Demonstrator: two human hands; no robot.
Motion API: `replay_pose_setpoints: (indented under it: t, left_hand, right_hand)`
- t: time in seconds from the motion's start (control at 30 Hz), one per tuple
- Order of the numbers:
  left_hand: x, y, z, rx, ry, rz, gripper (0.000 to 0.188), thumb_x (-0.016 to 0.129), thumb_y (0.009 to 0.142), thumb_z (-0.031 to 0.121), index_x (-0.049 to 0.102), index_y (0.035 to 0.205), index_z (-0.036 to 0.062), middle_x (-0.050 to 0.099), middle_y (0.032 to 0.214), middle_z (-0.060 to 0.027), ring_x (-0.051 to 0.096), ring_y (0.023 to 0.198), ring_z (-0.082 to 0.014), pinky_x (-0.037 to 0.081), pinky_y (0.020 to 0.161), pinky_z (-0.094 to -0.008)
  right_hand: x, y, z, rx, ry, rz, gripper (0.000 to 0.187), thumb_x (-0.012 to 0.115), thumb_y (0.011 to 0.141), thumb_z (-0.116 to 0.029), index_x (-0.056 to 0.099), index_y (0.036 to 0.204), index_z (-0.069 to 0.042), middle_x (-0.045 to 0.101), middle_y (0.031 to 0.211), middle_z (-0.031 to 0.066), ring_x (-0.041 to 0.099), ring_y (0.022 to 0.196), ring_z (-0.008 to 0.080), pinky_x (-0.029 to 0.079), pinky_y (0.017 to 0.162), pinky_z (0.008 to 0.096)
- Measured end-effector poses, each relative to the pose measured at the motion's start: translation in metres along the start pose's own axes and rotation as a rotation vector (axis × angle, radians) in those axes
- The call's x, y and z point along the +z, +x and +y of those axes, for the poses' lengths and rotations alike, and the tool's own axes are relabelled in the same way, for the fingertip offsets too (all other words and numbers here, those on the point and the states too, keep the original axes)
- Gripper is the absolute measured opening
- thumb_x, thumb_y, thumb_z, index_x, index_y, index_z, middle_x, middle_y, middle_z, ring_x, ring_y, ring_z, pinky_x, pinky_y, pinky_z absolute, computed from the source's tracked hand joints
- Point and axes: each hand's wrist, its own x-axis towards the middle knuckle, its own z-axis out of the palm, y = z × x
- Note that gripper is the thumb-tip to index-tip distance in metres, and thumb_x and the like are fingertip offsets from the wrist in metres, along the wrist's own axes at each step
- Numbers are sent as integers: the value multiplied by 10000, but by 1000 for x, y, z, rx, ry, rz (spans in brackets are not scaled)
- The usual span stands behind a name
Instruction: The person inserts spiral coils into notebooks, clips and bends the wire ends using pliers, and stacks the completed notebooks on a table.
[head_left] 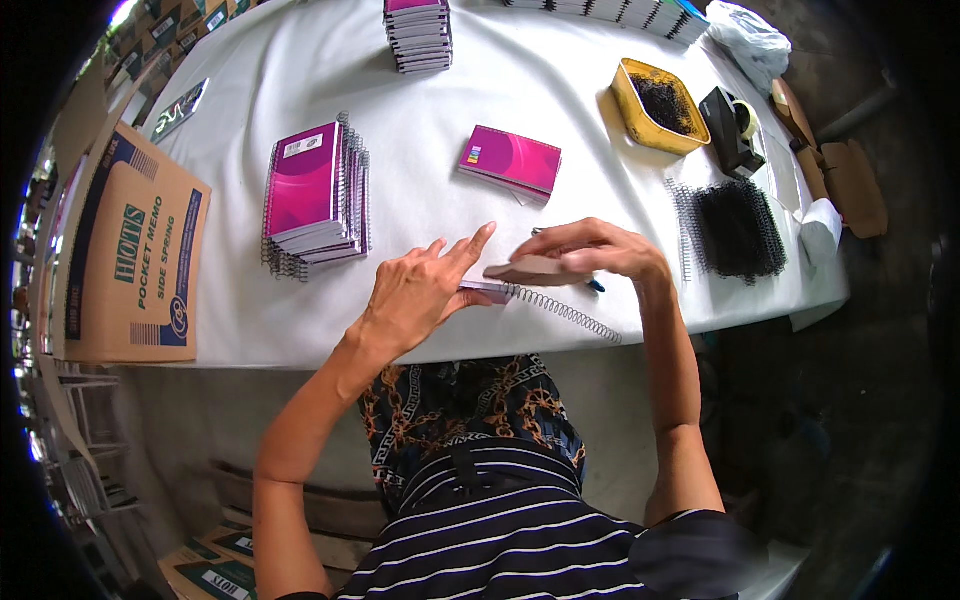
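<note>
Near the front edge of the table, my left hand (412, 292) grips a small notebook (488, 290), thumb beneath and index finger raised; most of the notebook is hidden. A silver spiral coil (570, 312) sticks out from its right end, slanting down toward the table edge. Just above the coil, my right hand (605, 248) holds a flat brownish pad (538, 272), fingers over its top. A dark blue pen-like tool (596, 285) shows partly under the right hand. Beyond both hands lies a small stack of magenta notebooks (512, 162) without visible coils.
Coil-bound magenta notebooks (303, 185) are stacked at left, beside a cardboard box (140, 250). Another notebook stack (420, 35) stands farther back. At right are a yellow tub (625, 100) of black coils, a black tape dispenser (730, 135) and a pile of black coils (740, 230).
</note>
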Motion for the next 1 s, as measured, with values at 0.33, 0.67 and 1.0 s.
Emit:
replay_pose_setpoints:
  t: [0.33, 0.67, 1.0]
  left_hand:
    - [-11, 9, -1, -55, -43, -167, 873, 693, 786, 491, 294, 1516, 223, 676, 1062, -122, 694, 842, -298, 569, 652, -413]
    - [-11, 8, -13, -36, 11, -2, 864, 781, 737, 329, 358, 1487, 258, 630, 1273, -85, 625, 1128, -336, 573, 823, -429]
    - [3, 3, -24, -173, -581, 197, 987, 841, 679, 203, 310, 1509, 256, 489, 1441, -99, 537, 1256, -313, 576, 876, -352]
  right_hand:
    - [8, 10, 18, -64, 62, 27, 700, 638, 752, -596, 686, 1194, -55, 657, 1170, 152, 610, 1077, 319, 446, 944, 431]
    - [8, 19, 25, -221, 311, 70, 693, 629, 766, -570, 680, 1198, -31, 651, 1166, 175, 618, 1038, 302, 430, 980, 415]
    - [6, 35, 15, -21, 98, 40, 667, 619, 778, -547, 687, 1172, -14, 656, 1080, 138, 600, 986, 249, 434, 930, 385]
